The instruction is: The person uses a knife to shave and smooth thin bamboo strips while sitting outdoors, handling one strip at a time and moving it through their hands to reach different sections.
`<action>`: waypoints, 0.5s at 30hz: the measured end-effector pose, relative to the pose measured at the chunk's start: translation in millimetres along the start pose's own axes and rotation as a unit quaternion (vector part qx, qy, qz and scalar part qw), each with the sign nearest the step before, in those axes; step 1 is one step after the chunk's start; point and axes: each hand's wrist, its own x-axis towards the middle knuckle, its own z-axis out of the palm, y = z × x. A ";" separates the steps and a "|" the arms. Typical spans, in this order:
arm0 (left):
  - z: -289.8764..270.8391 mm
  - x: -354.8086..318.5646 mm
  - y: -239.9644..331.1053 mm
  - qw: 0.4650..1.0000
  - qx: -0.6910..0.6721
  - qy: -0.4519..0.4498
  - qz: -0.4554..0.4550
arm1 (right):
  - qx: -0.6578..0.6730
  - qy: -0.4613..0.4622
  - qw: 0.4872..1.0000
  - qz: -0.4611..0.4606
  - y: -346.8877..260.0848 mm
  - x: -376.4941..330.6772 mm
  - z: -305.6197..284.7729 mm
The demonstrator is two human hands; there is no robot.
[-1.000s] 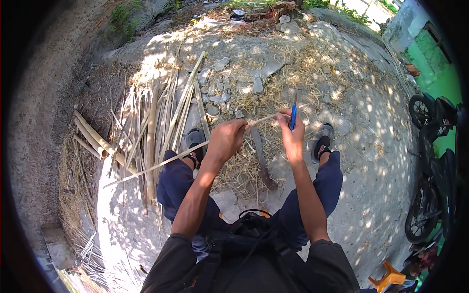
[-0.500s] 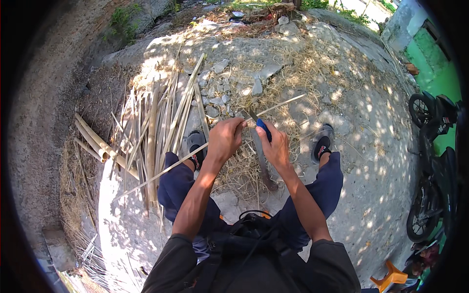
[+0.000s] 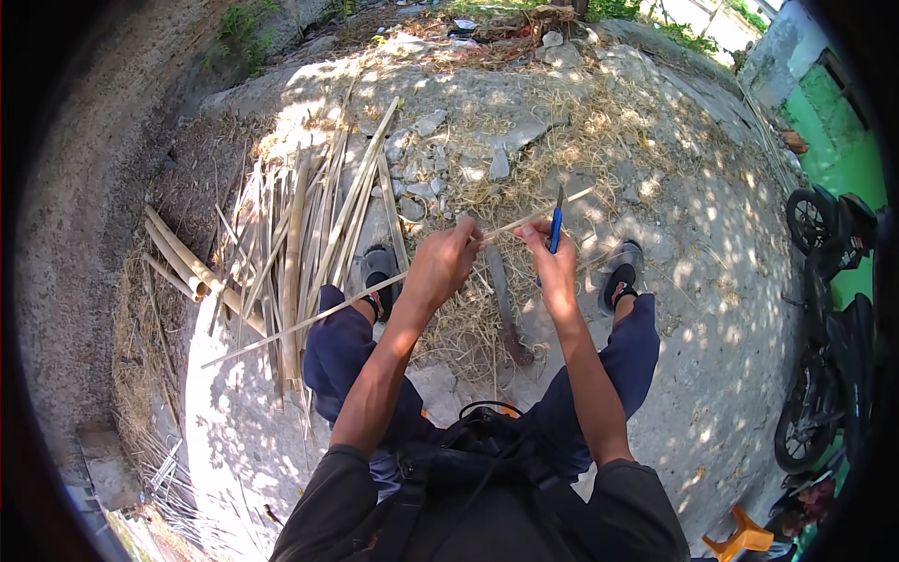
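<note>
A long, thin bamboo strip slants across in front of me, rising from lower left to upper right. My left hand is closed round it near the middle. Thumb and fingers of my right hand pinch the same strip a little farther right. That right hand also keeps hold of a blue-handled knife, its blade pointing up and away from me. Below my hands, a long dark tool lies between my feet among pale shavings; I cannot make out its exact kind.
Split bamboo strips lie heaped on the left, beside several thicker bamboo pieces. A rough wall runs along the far left. Broken stones lie ahead. At right stand a black motorcycle and an orange plastic stool.
My right hand has moved slightly right and turned the knife upright, its blade now off the strip. Its fingers now pinch the strip. The left hand still grips it.
</note>
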 end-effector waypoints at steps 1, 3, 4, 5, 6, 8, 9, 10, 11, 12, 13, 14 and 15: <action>-0.9 0.2 1.3 1.000 -0.020 -0.012 0.002 | 0.014 0.000 0.999 0.050 -2.1 -0.3 -3.5; -1.7 1.1 5.4 0.999 -0.040 -0.026 0.005 | 0.028 0.001 0.995 0.100 -1.8 0.1 -9.3; -1.7 1.5 8.4 0.998 -0.052 -0.021 0.016 | 0.073 -0.001 0.991 0.112 0.9 0.9 -12.1; -1.1 2.2 10.5 0.997 -0.064 -0.016 0.027 | 0.117 -0.004 0.985 0.124 3.1 1.6 -14.7; -0.6 2.7 10.4 0.997 -0.064 -0.017 0.027 | 0.117 -0.003 0.985 0.124 6.0 2.5 -16.4; 0.3 4.4 10.1 0.998 -0.059 -0.001 0.038 | 0.154 0.005 0.979 0.131 11.4 4.6 -20.1; -0.2 3.6 8.9 0.998 -0.058 -0.001 0.037 | 0.155 0.005 0.979 0.131 6.4 3.6 -17.7; -1.1 2.8 7.6 0.998 -0.048 0.003 0.030 | 0.141 -0.002 0.980 0.138 0.4 2.4 -15.2; -2.2 1.9 6.3 0.999 -0.038 0.007 0.024 | 0.127 -0.009 0.981 0.144 -3.9 1.4 -12.4; -2.9 3.3 8.5 0.999 -0.040 0.006 0.026 | 0.127 -0.006 0.982 0.143 -4.1 1.2 -13.6; -4.1 4.6 10.9 0.999 -0.037 -0.001 0.012 | 0.127 -0.006 0.982 0.139 -4.2 1.0 -14.7; -5.0 5.7 12.5 0.999 -0.034 -0.009 -0.002 | 0.128 -0.006 0.983 0.134 -4.3 0.9 -15.8; -5.5 5.9 12.6 0.999 -0.034 -0.009 -0.001 | 0.128 -0.005 0.983 0.134 -3.2 1.0 -16.8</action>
